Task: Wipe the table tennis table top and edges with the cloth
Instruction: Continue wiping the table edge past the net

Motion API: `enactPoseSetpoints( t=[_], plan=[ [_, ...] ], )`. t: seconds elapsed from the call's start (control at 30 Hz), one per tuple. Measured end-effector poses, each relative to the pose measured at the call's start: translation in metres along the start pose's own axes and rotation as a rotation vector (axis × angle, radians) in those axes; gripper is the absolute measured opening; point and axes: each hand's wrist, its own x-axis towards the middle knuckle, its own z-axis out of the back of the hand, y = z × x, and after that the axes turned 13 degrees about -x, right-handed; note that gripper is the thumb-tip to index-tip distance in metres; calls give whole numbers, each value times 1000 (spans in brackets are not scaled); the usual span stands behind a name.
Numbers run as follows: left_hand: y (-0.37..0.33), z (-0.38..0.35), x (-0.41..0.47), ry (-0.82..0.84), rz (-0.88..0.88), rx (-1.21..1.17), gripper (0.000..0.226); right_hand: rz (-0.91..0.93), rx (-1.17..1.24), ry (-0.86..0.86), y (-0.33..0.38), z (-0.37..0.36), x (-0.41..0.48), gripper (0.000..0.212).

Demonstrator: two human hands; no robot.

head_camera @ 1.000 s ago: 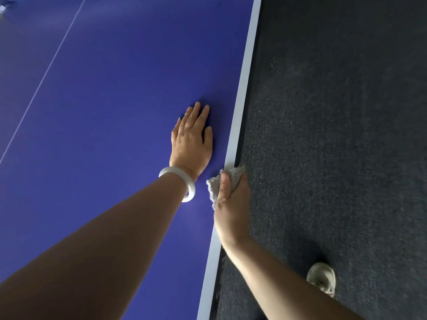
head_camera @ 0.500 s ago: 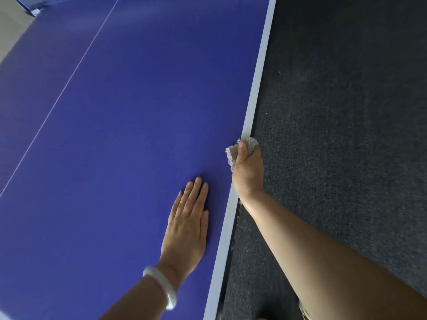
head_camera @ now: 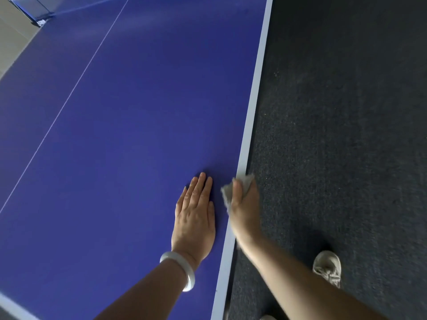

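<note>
Two hands met the worktop: left hand lay flat, grip open; right hand held the cloth in its grip against the edge.

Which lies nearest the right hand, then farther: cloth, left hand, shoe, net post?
1. cloth, gripped in the right hand at the table edge.
2. left hand, lying flat just left.
3. shoe, on the carpet, right.
4. net post, far upper left.

Dim, soft light – faint sheen on the far table top, motion-blurred right hand, wide-angle edge bending.
</note>
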Motion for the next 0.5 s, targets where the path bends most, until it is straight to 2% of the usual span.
enactPoseSetpoints(
  t=[0.07, 0.13, 0.3, 0.43, 0.5],
  plan=[
    [0, -1, -1, 1, 9, 9, 57, -32, 2, 11, 14, 1, 34, 52],
    [0, -2, -2, -4, 14, -1, 54, -50, 1, -5, 20, 0, 49, 52],
    [3, -5, -1, -33, 14, -38, 52, 37, 21, -44, -18, -4, -23, 46],
    [3, -3, -1, -41, 1, -83, 50, 60, -35, -36, -57, -7, -127, 63],
    [4, -3, -2, -44, -7, -108, 49, 39, -49, -40, -58, -6, -143, 74]
  ],
)
